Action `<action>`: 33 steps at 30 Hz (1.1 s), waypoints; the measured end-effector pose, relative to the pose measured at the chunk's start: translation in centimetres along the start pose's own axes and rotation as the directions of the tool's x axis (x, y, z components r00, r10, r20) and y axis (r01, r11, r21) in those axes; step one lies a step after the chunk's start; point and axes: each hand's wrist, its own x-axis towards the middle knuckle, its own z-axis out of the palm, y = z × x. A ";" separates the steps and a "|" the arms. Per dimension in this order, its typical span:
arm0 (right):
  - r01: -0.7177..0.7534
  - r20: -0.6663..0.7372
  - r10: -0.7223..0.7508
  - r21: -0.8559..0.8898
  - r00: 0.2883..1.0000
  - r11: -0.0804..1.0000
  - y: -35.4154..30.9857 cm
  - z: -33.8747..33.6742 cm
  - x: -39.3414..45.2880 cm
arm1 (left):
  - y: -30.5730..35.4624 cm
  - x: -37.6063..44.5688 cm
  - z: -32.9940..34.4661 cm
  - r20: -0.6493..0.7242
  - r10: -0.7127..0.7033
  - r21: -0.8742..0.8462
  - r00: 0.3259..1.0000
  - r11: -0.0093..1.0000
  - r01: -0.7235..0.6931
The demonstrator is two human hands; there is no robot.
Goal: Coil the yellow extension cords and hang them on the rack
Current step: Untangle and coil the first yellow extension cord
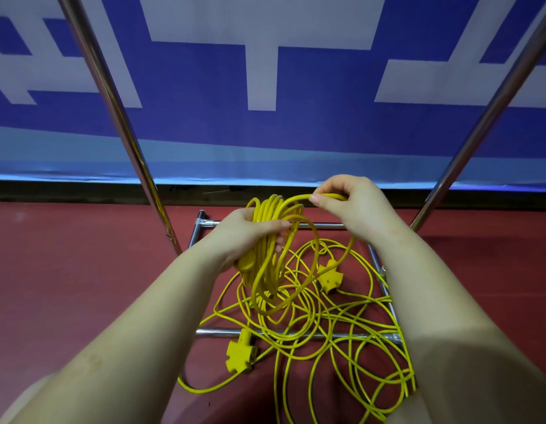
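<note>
My left hand (247,232) grips a hanging bundle of coiled yellow extension cord (267,258), several loops long. My right hand (349,203) pinches the same cord's free strand (299,198) just right of the bundle's top, fingers closed around it. That strand runs down to a yellow multi-outlet socket (327,275) hanging below my right wrist. Loose yellow cord (336,338) lies tangled on the red floor beneath, with a second yellow socket block (239,351) at its left. The metal rack's two slanted poles (125,130) rise on either side of my hands.
The rack's chrome base bars (222,332) frame the tangle on the red floor (66,270). A blue and white banner wall (265,87) stands right behind the rack, with a dark skirting strip at its foot.
</note>
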 end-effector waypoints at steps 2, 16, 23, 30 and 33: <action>-0.026 0.030 0.028 -0.069 0.999 0.997 0.3 0.3 0.1 | 0.2 0.2 0.0 -0.044 0.009 -0.021 0.999 1.000 -0.010; -0.461 0.447 0.350 0.166 0.823 0.872 0.3 2.0 -0.2 | -0.2 1.5 -3.1 -0.424 0.170 0.076 0.889 0.985 -0.152; -0.506 0.338 0.432 0.781 0.836 0.367 -1.1 2.2 0.4 | 0.0 0.7 -1.2 -0.161 0.142 0.019 0.977 0.990 -0.141; -0.489 0.369 0.489 0.861 0.791 0.141 -0.9 2.1 0.5 | -0.2 0.9 -0.1 -0.146 0.142 -0.029 0.979 0.989 -0.148; -0.468 0.361 0.481 0.876 0.799 0.119 -1.1 2.3 0.5 | -0.7 1.3 -0.5 -0.189 0.134 0.050 0.973 0.991 -0.127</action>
